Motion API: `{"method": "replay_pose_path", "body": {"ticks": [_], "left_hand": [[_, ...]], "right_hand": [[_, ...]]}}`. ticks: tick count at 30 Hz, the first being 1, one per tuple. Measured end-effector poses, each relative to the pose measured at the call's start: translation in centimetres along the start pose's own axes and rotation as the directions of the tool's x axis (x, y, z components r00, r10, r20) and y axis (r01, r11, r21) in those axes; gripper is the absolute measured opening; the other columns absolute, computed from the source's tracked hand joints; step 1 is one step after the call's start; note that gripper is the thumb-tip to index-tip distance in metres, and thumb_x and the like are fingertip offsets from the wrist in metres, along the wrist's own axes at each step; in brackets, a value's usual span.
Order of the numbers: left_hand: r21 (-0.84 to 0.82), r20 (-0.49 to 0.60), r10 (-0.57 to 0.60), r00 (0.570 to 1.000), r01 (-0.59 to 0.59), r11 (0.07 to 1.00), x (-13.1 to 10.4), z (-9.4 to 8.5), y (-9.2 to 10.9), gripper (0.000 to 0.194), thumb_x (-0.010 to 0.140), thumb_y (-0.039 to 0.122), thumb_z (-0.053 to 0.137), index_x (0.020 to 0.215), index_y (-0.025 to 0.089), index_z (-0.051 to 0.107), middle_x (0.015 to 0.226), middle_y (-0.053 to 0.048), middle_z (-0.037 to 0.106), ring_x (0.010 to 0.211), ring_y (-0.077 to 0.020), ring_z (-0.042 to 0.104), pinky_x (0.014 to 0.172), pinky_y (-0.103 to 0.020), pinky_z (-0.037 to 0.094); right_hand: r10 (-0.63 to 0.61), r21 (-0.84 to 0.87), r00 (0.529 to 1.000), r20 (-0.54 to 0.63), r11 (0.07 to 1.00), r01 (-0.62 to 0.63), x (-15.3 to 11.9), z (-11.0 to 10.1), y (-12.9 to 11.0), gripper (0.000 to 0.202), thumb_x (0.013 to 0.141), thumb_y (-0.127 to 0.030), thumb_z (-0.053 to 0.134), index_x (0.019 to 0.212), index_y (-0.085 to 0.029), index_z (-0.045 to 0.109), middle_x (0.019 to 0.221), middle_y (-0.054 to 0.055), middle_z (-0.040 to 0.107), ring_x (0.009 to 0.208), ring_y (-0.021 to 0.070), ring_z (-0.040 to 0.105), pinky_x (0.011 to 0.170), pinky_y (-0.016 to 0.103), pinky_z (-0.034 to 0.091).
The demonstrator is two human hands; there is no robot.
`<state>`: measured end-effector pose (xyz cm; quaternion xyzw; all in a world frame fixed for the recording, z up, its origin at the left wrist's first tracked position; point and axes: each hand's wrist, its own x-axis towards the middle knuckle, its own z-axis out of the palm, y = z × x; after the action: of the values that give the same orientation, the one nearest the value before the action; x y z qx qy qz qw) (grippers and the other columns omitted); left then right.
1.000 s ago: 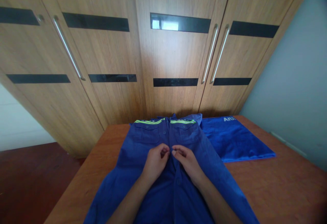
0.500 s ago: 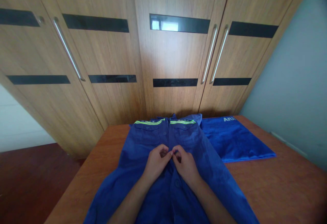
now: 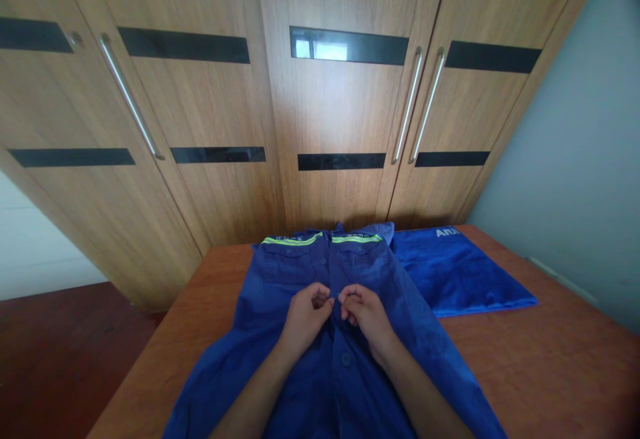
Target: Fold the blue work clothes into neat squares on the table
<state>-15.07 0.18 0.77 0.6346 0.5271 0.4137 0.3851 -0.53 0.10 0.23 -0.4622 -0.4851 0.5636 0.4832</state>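
Observation:
A dark blue work jacket point(image 3: 313, 385) lies spread front side up, its collar toward the far edge. Yellow-green reflective strips point(image 3: 356, 239) cross its chest above two flap pockets. My left hand point(image 3: 306, 311) is closed at the front placket, thumb and fingertips pinching the cloth near the middle. Opposite it, close by, my right hand point(image 3: 366, 313) has its thumb and index finger pinched at the other side of the placket, the other fingers curled. A small gap shows between the hands. Below them a round button point(image 3: 346, 359) is visible on the placket.
The jacket rests on a reddish-brown wooden table point(image 3: 505, 359). To its right lies a folded bright blue cloth point(image 3: 450, 272) with white lettering. A wooden wardrobe point(image 3: 340, 105) with metal handles stands right behind the table, and a pale wall point(image 3: 565, 179) rises at the right.
My right hand has drawn slightly to the right, away from my left, and its fingers have shifted. The fingertips, touching before, are now apart. My left hand stays nearly in place.

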Motion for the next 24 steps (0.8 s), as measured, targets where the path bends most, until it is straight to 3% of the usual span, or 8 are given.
{"method": "replay_pose_path", "body": {"ticks": [3,6,10,12,15,17,21,24], "left_hand": [[0.099,-0.007,0.031,0.999,-0.03,0.995,-0.1,0.2,0.0,0.008,0.077,0.026,0.054,0.076,0.018,0.057,0.069,-0.001,0.064,0.065,-0.0147,0.06,0.062,-0.024,0.045],[0.232,-0.013,0.051,0.999,-0.047,0.972,-0.4,0.2,0.1,0.005,0.078,0.022,0.053,0.076,0.02,0.056,0.069,0.0,0.064,0.065,-0.0146,0.06,0.062,-0.024,0.042],[0.415,0.015,0.057,0.998,-0.059,0.908,-0.8,0.0,0.6,0.005,0.079,0.019,0.052,0.076,0.021,0.056,0.069,0.001,0.063,0.066,-0.015,0.059,0.062,-0.024,0.038],[0.494,0.052,0.045,0.998,-0.065,0.867,-0.9,-0.1,0.7,0.007,0.079,0.019,0.052,0.077,0.021,0.058,0.07,0.0,0.064,0.068,-0.0157,0.06,0.061,-0.024,0.037],[0.59,0.111,0.005,0.994,-0.071,0.804,-1.1,-0.3,0.8,0.007,0.079,0.02,0.055,0.076,0.022,0.061,0.071,-0.001,0.067,0.069,-0.0169,0.062,0.06,-0.024,0.036],[0.64,0.138,-0.024,0.99,-0.07,0.765,-1.3,-0.5,0.8,0.007,0.078,0.024,0.057,0.075,0.023,0.063,0.072,-0.001,0.068,0.07,-0.0182,0.064,0.059,-0.024,0.036],[0.712,0.157,-0.064,0.986,-0.068,0.699,-1.2,-1.2,1.2,0.01,0.076,0.031,0.06,0.071,0.024,0.064,0.074,-0.003,0.07,0.072,-0.0218,0.065,0.059,-0.026,0.039],[0.74,0.153,-0.049,0.987,-0.082,0.667,-0.4,-1.8,2.0,0.015,0.082,0.032,0.054,0.076,0.024,0.065,0.08,-0.005,0.071,0.076,-0.0222,0.066,0.065,-0.027,0.042]], "right_hand": [[0.064,0.116,0.998,0.022,0.991,-0.066,-0.1,-0.1,-0.2,0.016,0.07,-0.032,0.061,0.068,-0.017,0.056,0.046,-0.006,0.052,0.038,0.0061,0.034,0.041,0.02,0.023],[0.104,0.124,0.993,0.064,0.986,-0.111,-0.1,-0.4,-0.1,0.013,0.069,-0.029,0.059,0.067,-0.016,0.056,0.046,-0.007,0.05,0.038,0.0057,0.033,0.041,0.02,0.021],[0.093,-0.156,0.992,0.084,0.985,-0.079,0.4,-0.8,0.5,0.01,0.072,-0.024,0.051,0.071,-0.017,0.057,0.044,-0.007,0.05,0.038,0.0079,0.038,0.042,0.02,0.026],[0.067,-0.353,0.995,0.071,0.935,-0.038,0.5,-1.0,0.9,0.011,0.073,-0.02,0.048,0.071,-0.018,0.059,0.044,-0.006,0.05,0.04,0.0094,0.044,0.044,0.02,0.03],[0.027,-0.508,0.998,0.063,0.862,0.009,0.4,-1.2,1.0,0.013,0.071,-0.015,0.051,0.069,-0.018,0.063,0.05,-0.003,0.058,0.048,0.0116,0.054,0.05,0.021,0.035],[0.01,-0.64,0.998,0.068,0.768,0.036,0.2,-1.3,0.8,0.014,0.072,-0.017,0.054,0.071,-0.019,0.067,0.062,0.001,0.067,0.061,0.0142,0.062,0.056,0.022,0.038],[-0.015,-0.877,1.0,0.017,0.48,0.022,0.4,-1.0,-0.8,0.019,0.081,-0.032,0.054,0.078,-0.023,0.07,0.081,0.006,0.072,0.081,0.0226,0.067,0.064,0.028,0.042],[-0.112,-0.925,0.993,-0.032,0.379,0.013,1.3,0.0,-2.4,0.023,0.085,-0.037,0.05,0.084,-0.022,0.067,0.085,0.008,0.072,0.083,0.0253,0.067,0.067,0.031,0.044]]}}
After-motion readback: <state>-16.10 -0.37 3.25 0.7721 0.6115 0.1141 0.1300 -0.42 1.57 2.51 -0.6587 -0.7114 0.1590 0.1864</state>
